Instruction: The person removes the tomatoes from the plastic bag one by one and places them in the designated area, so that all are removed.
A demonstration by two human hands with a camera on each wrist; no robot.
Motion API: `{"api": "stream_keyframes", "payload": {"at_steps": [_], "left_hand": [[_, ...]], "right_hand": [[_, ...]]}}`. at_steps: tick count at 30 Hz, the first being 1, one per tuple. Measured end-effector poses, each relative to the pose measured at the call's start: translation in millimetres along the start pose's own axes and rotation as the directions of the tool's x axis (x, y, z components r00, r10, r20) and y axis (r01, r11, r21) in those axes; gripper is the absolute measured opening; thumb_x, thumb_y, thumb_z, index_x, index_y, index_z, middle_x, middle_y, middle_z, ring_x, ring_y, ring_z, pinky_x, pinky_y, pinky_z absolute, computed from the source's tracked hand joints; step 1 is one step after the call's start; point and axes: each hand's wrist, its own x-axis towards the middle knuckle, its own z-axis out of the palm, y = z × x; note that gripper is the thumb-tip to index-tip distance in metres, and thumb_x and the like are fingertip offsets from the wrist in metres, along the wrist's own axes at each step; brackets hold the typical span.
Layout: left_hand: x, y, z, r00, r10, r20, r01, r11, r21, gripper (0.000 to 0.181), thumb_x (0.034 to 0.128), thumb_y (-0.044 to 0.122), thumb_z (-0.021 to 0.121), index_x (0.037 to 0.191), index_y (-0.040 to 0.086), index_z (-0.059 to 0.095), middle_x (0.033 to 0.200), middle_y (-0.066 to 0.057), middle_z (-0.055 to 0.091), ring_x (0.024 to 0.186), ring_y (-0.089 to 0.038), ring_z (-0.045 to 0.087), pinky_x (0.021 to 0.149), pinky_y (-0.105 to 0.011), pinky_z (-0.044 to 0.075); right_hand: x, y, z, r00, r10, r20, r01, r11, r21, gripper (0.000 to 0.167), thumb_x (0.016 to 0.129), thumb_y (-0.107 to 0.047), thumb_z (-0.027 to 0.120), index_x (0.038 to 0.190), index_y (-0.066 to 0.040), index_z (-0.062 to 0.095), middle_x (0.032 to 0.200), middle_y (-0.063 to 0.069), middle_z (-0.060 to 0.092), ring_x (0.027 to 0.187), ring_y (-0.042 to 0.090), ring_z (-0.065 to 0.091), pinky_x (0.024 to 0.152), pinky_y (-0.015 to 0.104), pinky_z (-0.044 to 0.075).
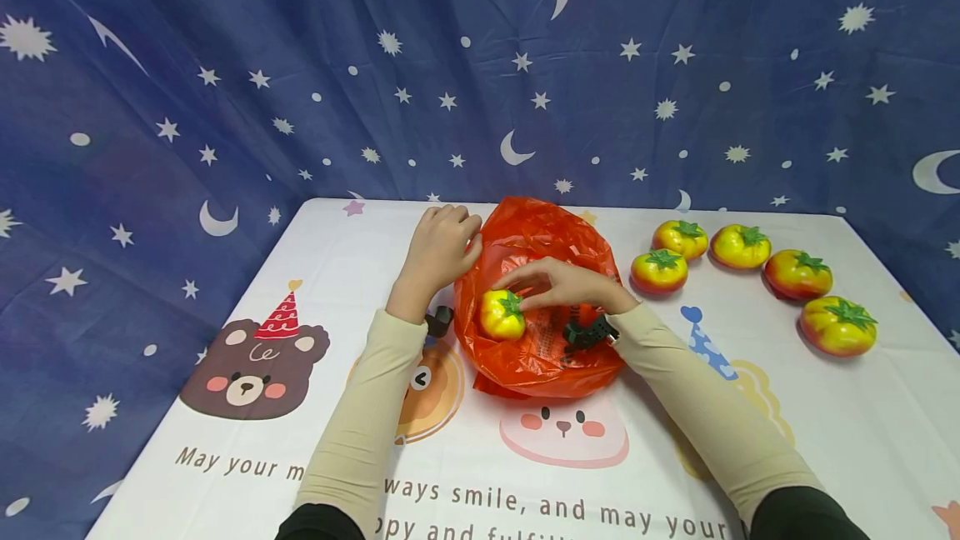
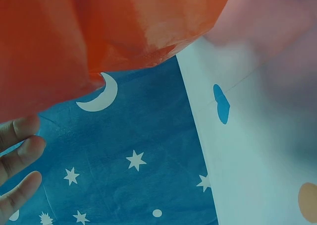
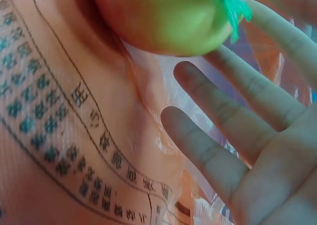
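Note:
A red plastic bag (image 1: 540, 227) lies spread with its mouth up at the middle of the table. My left hand (image 1: 444, 244) pinches the bag's left rim; in the left wrist view several fingertips (image 2: 25, 150) show beside the red film (image 2: 129, 27). Inside the bag sits a yellow-red tomato (image 1: 501, 319) with green leaves on top. Over it reaches my right hand (image 1: 566, 283), its fingers touching the tomato near the leaves. The right wrist view shows straight, spread fingers of that hand (image 3: 267, 150) against the tomato (image 3: 168, 22), some fingertips hidden behind it.
To the right of the bag stand several more tomatoes, including a near one (image 1: 837, 327) and one closest to the bag (image 1: 659, 272). A blue curtain (image 1: 450, 48) hangs behind the table. Black straps (image 1: 588, 333) with small devices sit at the wrists.

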Motion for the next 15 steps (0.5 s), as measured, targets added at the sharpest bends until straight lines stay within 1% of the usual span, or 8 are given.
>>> {"api": "stream_keyframes", "payload": {"at_steps": [5, 9, 15], "left_hand": [[0.0, 0.3, -1.3, 1.0, 0.002, 0.001, -0.002, 1.0, -0.004, 0.012, 0.0847, 0.016, 0.057, 0.084, 0.008, 0.065, 0.075, -0.008, 0.06, 0.076, -0.025, 0.058, 0.08, -0.039, 0.047], [-0.2, 0.5, -1.9, 1.0, -0.003, 0.004, 0.003, 1.0, -0.006, 0.012, 0.0846, 0.016, 0.057, 0.084, 0.007, 0.066, 0.075, -0.008, 0.06, 0.076, -0.025, 0.058, 0.08, -0.039, 0.047], [0.1, 1.1, -1.8, 1.0, -0.001, 0.003, 0.001, 1.0, -0.006, 0.012, 0.0847, 0.016, 0.057, 0.084, 0.008, 0.065, 0.075, -0.008, 0.06, 0.077, -0.025, 0.058, 0.081, -0.039, 0.047]], "right_hand": [[-3.1, 4.0, -3.1, 1.0, 0.022, -0.006, -0.022, 1.0, 0.007, 0.045, 0.086, -0.01, 0.065, 0.129, -0.002, 0.054, 0.129, 0.016, 0.059, 0.122, 0.031, 0.054, 0.101, 0.044, 0.044], [-3.0, 6.7, -4.1, 1.0, 0.017, -0.008, -0.017, 1.0, 0.015, 0.045, 0.085, -0.009, 0.065, 0.128, -0.001, 0.054, 0.129, 0.017, 0.058, 0.121, 0.031, 0.055, 0.101, 0.043, 0.045], [-0.6, 9.9, -2.2, 1.0, 0.012, -0.022, -0.012, 1.0, 0.008, 0.049, 0.083, -0.011, 0.068, 0.129, -0.002, 0.054, 0.129, 0.016, 0.058, 0.12, 0.031, 0.056, 0.1, 0.043, 0.045]]}}
